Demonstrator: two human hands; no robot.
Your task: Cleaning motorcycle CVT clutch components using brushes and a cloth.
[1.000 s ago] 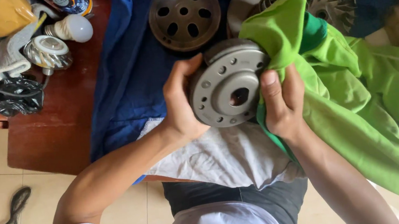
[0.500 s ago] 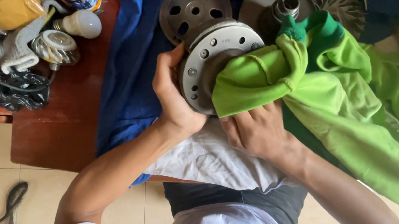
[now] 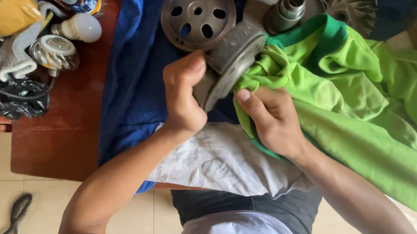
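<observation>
Centre frame: left hand (image 3: pixel 183 96) grips the metal pulley (image 3: pixel 231 60), now tipped edge-on rather than face-up. Right hand (image 3: pixel 270 118) clutches the green cloth (image 3: pixel 350 92), shifted onto its rim: wiping has moved from face to edge.

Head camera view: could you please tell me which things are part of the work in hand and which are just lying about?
In hand: left hand, right hand, metal pulley, green cloth.

Lying about: holed metal disc, light bulb, black cable, yellow container.
</observation>
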